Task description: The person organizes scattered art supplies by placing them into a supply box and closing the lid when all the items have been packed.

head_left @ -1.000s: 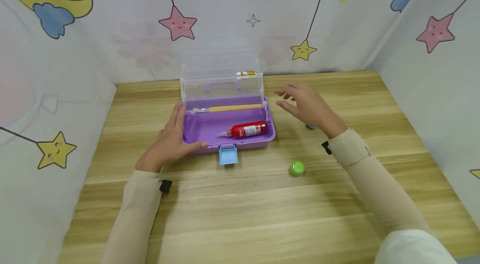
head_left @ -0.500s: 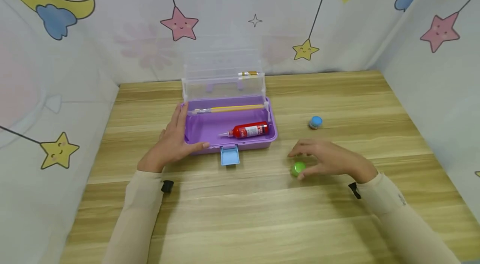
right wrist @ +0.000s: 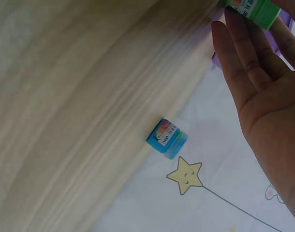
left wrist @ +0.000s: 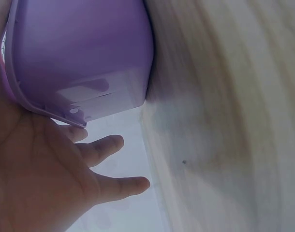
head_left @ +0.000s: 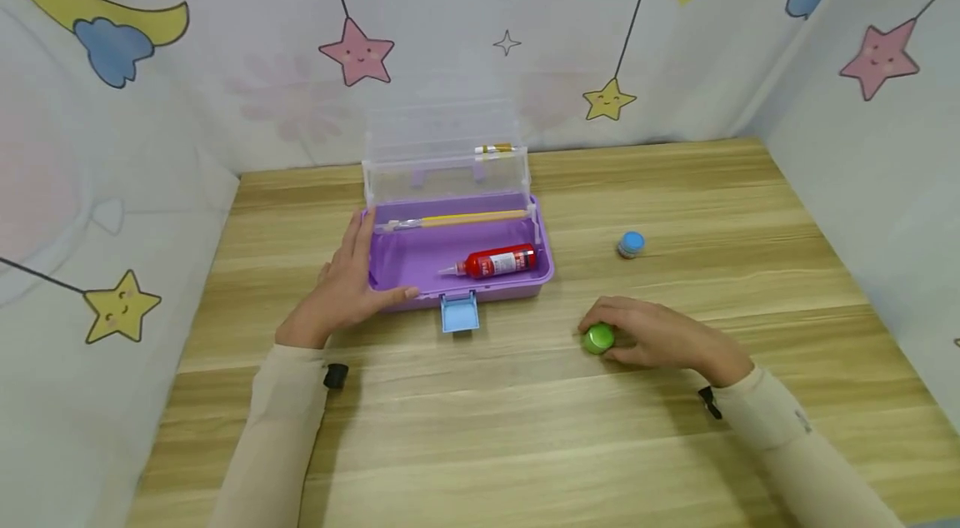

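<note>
My right hand (head_left: 660,338) pinches a small green paint jar (head_left: 599,338) between thumb and fingers on the table. In the right wrist view the jar's labelled side (right wrist: 258,9) shows at the top edge. My left hand (head_left: 337,291) rests against the left front corner of a purple storage box (head_left: 420,251), thumb over the front rim. In the left wrist view its fingers (left wrist: 113,187) stretch out straight beside the box wall. The clear lid (head_left: 450,141) is up. Inside the box lie yellow-handled paintbrushes (head_left: 472,218) and a red bottle (head_left: 501,261) with a pointed clear nozzle.
A small blue paint jar (head_left: 631,244) stands right of the box, behind my right hand. The box's light blue latch (head_left: 460,312) hangs down at the front. A paint tube (head_left: 495,149) shows at the raised lid. Printed cloth walls (head_left: 442,3) surround the wooden table (head_left: 465,445).
My right hand has come from beside the box toward the front right, then closed its fingers on the green paint jar. The blue paint jar is uncovered. My left hand stays at the box.
</note>
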{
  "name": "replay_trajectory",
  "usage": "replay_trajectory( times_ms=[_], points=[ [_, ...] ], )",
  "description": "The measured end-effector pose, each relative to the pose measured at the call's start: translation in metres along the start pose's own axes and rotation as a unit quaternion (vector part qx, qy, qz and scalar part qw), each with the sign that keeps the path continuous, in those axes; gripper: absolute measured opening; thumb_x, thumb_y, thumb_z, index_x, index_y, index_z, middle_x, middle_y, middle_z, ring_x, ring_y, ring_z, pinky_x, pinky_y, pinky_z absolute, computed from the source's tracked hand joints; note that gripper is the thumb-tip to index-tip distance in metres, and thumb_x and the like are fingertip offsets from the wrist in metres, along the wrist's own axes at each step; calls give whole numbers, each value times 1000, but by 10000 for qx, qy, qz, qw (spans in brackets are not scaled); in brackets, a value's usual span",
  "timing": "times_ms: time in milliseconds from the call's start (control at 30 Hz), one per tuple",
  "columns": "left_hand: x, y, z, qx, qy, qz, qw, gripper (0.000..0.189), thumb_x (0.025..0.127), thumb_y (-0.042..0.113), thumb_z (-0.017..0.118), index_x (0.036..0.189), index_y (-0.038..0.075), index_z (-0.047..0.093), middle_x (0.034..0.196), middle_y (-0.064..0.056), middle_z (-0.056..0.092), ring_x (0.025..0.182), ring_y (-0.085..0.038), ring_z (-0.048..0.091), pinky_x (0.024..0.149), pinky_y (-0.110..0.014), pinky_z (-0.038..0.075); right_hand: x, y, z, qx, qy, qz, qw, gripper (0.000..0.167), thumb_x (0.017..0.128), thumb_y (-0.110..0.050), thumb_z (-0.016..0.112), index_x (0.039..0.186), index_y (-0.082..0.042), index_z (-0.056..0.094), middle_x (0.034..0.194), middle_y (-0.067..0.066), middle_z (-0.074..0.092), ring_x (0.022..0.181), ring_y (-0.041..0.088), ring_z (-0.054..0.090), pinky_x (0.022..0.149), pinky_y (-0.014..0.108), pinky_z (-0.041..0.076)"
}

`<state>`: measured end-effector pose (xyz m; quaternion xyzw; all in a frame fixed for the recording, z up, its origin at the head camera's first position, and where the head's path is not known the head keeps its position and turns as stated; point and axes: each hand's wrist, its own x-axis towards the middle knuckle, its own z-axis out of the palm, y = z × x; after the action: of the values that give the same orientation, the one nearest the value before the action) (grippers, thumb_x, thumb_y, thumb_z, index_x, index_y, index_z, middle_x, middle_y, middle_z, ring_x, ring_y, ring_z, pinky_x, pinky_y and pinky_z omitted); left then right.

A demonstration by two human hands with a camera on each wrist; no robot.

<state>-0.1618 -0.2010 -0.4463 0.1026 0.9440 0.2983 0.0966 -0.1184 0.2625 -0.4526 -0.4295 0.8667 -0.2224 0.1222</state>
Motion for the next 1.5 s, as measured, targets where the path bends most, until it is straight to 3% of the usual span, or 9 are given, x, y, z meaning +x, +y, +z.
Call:
replay_trajectory(
  times_ms=[167, 367, 933, 1267, 1500],
  points=[
    [1, 0, 0, -9, 45, -15, 10000, 131, 76, 72, 75, 159, 39, -21, 170, -9, -17, 151, -55, 8, 109, -82, 10, 0, 1, 1, 111, 61, 202, 9997, 35, 88, -11, 79, 120, -16, 67, 116, -9, 66, 106, 9, 61, 92, 39, 55],
    [1, 1, -1, -15, 48, -41, 10000, 131, 75, 73, 75, 159, 39, -21, 170, -10, -16, 151, -54, 8, 109, -82, 10, -1, 3, 2, 53, 103, 174, 9998, 35, 88, -12, 80, 120, -18, 67, 115, -10, 67, 105, 7, 61, 91, 38, 55],
    [0, 0, -1, -12, 1, -32, 10000, 131, 77, 73, 73, 160, 35, -20, 169, -8, -18, 151, -54, 8, 109, -82, 10, 10, 9, -3, 402, 567, -409, 9967, 32, 87, -7, 76, 116, -15, 68, 114, -11, 63, 103, 4, 59, 89, 29, 52],
    [0, -1, 0, -33, 17, -87, 10000, 132, 75, 74, 74, 160, 35, -20, 170, -9, -17, 152, -53, 8, 109, -83, 10, 20, 17, -13, 461, 768, -187, 9958, 36, 88, -10, 77, 122, -11, 67, 115, -11, 61, 103, 6, 57, 89, 38, 54],
    [2, -2, 1, 13, 34, -67, 10000, 133, 75, 75, 74, 160, 35, -21, 170, -8, -17, 153, -52, 6, 108, -84, 8, 30, 26, -20, 592, 1000, -175, 9931, 37, 88, -7, 78, 124, -7, 68, 117, -5, 64, 106, 10, 60, 87, 38, 58]
  ],
)
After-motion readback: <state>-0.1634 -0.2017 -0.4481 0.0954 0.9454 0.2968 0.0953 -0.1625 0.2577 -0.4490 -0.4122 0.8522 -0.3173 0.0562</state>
